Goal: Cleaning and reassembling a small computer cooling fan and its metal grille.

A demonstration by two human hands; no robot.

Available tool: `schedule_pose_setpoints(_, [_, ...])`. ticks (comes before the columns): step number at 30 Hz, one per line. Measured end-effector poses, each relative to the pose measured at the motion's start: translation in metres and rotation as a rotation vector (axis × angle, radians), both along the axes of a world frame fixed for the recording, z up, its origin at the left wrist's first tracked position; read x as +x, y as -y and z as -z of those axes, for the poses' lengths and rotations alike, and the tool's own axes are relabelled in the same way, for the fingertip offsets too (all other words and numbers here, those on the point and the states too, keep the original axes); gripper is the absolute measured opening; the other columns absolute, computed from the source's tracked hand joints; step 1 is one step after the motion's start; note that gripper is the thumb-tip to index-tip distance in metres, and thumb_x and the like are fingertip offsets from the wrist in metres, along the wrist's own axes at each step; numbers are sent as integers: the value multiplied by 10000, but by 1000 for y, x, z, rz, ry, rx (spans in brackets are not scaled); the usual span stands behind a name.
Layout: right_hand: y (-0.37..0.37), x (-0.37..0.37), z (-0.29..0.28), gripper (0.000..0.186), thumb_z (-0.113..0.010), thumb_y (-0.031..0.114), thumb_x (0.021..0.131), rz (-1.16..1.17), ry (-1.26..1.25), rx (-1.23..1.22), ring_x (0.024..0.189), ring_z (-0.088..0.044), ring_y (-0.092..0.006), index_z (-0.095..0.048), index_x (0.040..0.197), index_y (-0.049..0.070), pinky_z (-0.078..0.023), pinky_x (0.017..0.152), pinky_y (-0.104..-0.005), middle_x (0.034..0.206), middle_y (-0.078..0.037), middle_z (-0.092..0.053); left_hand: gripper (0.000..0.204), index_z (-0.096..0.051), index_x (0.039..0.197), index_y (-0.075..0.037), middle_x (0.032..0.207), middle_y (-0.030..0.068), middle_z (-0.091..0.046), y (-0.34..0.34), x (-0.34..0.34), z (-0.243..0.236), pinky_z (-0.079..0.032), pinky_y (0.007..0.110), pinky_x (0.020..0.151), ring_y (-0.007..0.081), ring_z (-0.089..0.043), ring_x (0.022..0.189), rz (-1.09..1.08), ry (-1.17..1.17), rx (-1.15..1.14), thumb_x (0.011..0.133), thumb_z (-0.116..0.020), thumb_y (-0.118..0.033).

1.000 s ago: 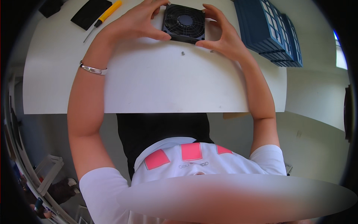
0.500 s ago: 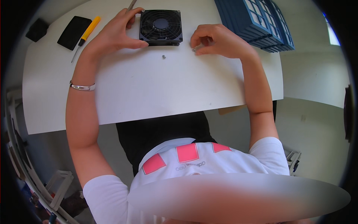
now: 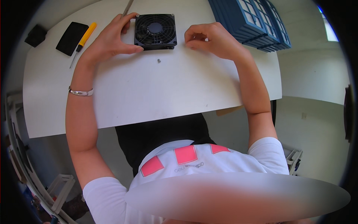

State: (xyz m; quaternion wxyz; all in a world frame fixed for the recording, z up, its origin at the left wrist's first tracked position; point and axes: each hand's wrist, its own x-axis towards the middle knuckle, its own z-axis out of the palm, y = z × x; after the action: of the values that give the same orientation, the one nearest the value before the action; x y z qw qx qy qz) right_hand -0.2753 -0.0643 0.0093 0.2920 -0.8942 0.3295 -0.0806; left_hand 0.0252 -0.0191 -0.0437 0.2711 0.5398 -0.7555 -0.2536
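Note:
A square black cooling fan point(image 3: 155, 33) with a round grille lies flat on the white table. My left hand point(image 3: 112, 39) steadies its left side, the forefinger at the far corner and the thumb at the near one. Just right of the fan, my right hand point(image 3: 207, 39) is in a pinch above the table. Whatever sits between those fingertips is hidden now. A small silvery screw point(image 3: 159, 60) rests on the table on the near side of the fan. Beyond my left fingers runs a thin grey metal rod point(image 3: 128, 7), its near end covered by the hand.
Left of my left hand lie a yellow-handled screwdriver point(image 3: 86, 36) and a flat black case point(image 3: 72, 38). A dark box point(image 3: 35, 36) sits past the table's left edge. A blue folding crate point(image 3: 250, 24) stands at the table's far right.
My right hand has shifted slightly left, nearer the fan; a small silvery piece seen at its fingertips before is now hidden. The left hand keeps its hold on the fan. The whole view has shifted a little.

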Motion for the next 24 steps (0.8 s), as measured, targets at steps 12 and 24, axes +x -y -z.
schedule_pose_setpoints(12, [-9,16,11,100,-645,50,886,115,329,147,721,-637,-95,-637,968,-6,-509,693,-220,840,-39,-663,897,-410,1393,-85,992,46,-402,-1,-1,2,-386,278,897,198,-427,941,2,-38,-10,608,-830,-197])
schedule_pose_setpoints(24, [-14,24,19,76,-687,77,844,122,300,131,638,-625,-91,-675,886,14,-480,584,-226,711,-35,-649,890,-427,1384,-89,1040,45,-438,-3,-3,-1,-395,278,931,196,-449,995,-8,-47,16,613,-851,-219])
